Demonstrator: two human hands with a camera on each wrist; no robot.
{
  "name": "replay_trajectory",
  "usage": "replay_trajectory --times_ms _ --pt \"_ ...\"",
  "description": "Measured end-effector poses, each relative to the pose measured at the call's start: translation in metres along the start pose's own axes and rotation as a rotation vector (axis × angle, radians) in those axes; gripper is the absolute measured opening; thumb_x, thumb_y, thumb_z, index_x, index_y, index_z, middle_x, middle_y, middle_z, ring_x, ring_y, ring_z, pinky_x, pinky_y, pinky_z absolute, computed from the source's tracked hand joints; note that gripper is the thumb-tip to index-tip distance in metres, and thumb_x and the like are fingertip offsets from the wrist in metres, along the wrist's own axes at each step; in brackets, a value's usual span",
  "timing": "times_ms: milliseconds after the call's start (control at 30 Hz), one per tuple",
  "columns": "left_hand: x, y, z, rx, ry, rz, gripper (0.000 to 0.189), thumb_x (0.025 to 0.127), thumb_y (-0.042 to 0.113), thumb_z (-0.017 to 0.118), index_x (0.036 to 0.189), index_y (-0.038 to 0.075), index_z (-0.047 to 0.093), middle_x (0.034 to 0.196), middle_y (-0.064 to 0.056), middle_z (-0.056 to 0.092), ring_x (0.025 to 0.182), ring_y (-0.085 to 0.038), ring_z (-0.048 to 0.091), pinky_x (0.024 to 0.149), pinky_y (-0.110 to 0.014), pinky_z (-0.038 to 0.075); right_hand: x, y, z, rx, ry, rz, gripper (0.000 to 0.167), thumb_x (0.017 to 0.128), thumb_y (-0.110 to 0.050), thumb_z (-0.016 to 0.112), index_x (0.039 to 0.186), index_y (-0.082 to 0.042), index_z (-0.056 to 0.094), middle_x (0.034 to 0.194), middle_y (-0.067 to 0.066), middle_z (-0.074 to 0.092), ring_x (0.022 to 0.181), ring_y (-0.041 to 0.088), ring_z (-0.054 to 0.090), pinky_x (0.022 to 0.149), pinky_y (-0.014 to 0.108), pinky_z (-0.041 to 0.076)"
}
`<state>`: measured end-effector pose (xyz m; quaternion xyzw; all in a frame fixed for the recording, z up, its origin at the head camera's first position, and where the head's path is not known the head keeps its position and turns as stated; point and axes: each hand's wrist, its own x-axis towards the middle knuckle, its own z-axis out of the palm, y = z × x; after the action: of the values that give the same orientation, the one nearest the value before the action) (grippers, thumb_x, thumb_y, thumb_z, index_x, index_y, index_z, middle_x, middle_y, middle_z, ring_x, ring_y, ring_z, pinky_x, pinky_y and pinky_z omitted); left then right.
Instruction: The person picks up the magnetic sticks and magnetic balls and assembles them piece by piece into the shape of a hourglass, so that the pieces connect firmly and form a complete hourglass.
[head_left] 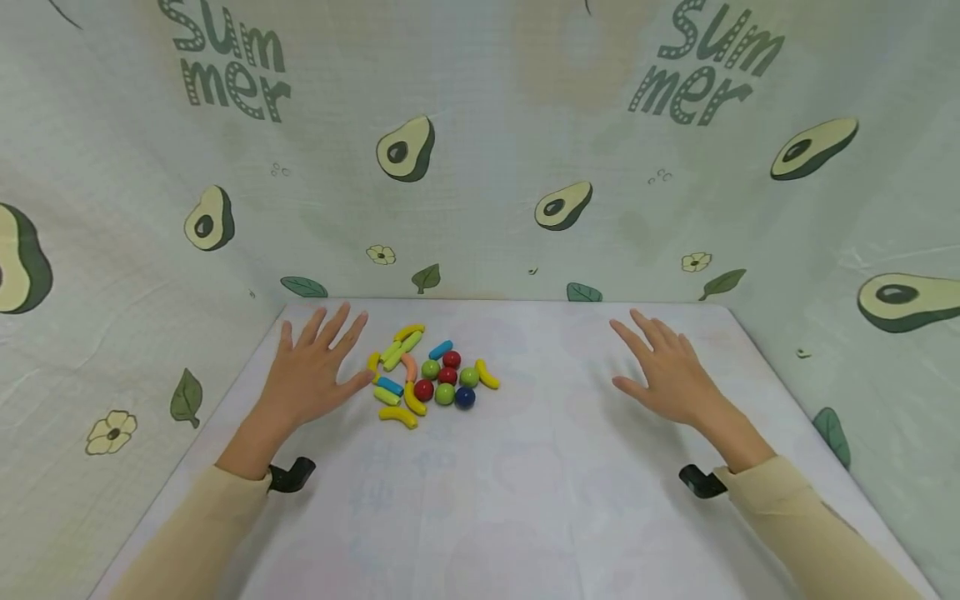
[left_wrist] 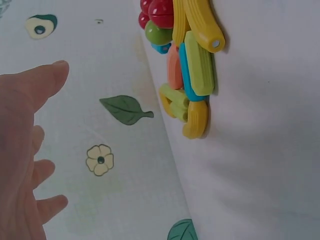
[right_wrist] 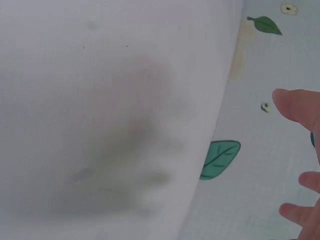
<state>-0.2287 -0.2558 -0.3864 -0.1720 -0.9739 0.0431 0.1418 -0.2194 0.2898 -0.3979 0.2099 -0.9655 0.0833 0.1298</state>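
Note:
My left hand [head_left: 311, 379] hovers over the table's left side, fingers spread, holding nothing. Just right of its thumb lies a loose cluster of small toy pieces. Among them are yellow banana-shaped pieces [head_left: 398, 416], light-green sticks [head_left: 402, 351], blue sticks [head_left: 441, 350] and a salmon curved piece [head_left: 408, 367]. On the cluster's right side sit red balls [head_left: 423, 390], green balls [head_left: 445, 394] and a dark blue ball [head_left: 465, 397]. In the left wrist view a yellow piece [left_wrist: 204, 25] and a green stick [left_wrist: 199, 65] lie closest. Over the right side, my right hand [head_left: 671, 379] is raised with fingers apart, empty.
The white table [head_left: 510, 500] meets a pale curtain [head_left: 480, 150] printed with avocados, leaves and flowers at the back and both sides. Black wrist mounts [head_left: 292, 475] show at both cuffs.

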Motion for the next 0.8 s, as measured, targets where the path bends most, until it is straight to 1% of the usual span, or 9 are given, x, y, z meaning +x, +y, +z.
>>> replay_trajectory --times_ms 100,233,333,500,600,800 --pt "0.001 0.005 0.002 -0.007 -0.022 0.006 0.095 0.098 0.059 0.067 0.171 0.018 0.022 0.175 -0.017 0.021 0.158 -0.049 0.023 0.120 -0.081 0.013 0.006 -0.001 0.004 0.012 -0.026 -0.049 0.088 0.096 -0.027 0.079 0.167 -0.014 0.029 0.170 0.027 0.026 0.148 0.058 0.032 0.114 0.081 0.027" --pt "0.003 0.011 0.004 -0.021 -0.039 0.017 0.095 0.098 0.058 0.067 0.171 0.019 0.021 0.175 -0.018 0.022 0.155 -0.049 0.029 0.120 -0.078 0.020 0.014 -0.005 0.010 0.049 -0.045 -0.104 0.087 0.097 -0.023 0.079 0.167 -0.012 0.029 0.170 0.026 0.027 0.150 0.052 0.033 0.119 0.073 0.028" --pt "0.004 0.015 0.007 -0.040 -0.040 0.037 0.096 0.097 0.058 0.068 0.171 0.019 0.021 0.175 -0.017 0.022 0.154 -0.048 0.033 0.120 -0.075 0.026 0.021 -0.009 0.014 0.094 -0.051 -0.141 0.086 0.096 -0.021 0.080 0.167 -0.012 0.031 0.170 0.025 0.028 0.151 0.049 0.033 0.120 0.071 0.030" --pt "0.004 0.021 0.014 -0.098 -0.037 0.078 0.097 0.097 0.058 0.070 0.171 0.019 0.021 0.175 -0.016 0.024 0.151 -0.047 0.037 0.118 -0.070 0.035 0.033 -0.019 0.023 0.162 -0.056 -0.201 0.084 0.097 -0.020 0.080 0.166 -0.011 0.033 0.169 0.024 0.031 0.150 0.049 0.036 0.118 0.070 0.035" --pt "0.004 0.026 0.017 -0.139 -0.042 0.085 0.097 0.097 0.057 0.071 0.171 0.020 0.022 0.175 -0.016 0.025 0.150 -0.046 0.039 0.116 -0.069 0.038 0.040 -0.025 0.029 0.191 -0.080 -0.213 0.082 0.098 -0.020 0.078 0.166 -0.012 0.033 0.170 0.023 0.031 0.151 0.048 0.035 0.118 0.069 0.035" --pt "0.006 0.037 0.023 -0.201 -0.078 0.087 0.093 0.098 0.057 0.070 0.171 0.022 0.025 0.175 -0.014 0.026 0.149 -0.045 0.040 0.112 -0.069 0.042 0.055 -0.040 0.039 0.235 -0.164 -0.179 0.080 0.101 -0.025 0.075 0.168 -0.017 0.031 0.172 0.018 0.029 0.156 0.043 0.031 0.123 0.064 0.033"
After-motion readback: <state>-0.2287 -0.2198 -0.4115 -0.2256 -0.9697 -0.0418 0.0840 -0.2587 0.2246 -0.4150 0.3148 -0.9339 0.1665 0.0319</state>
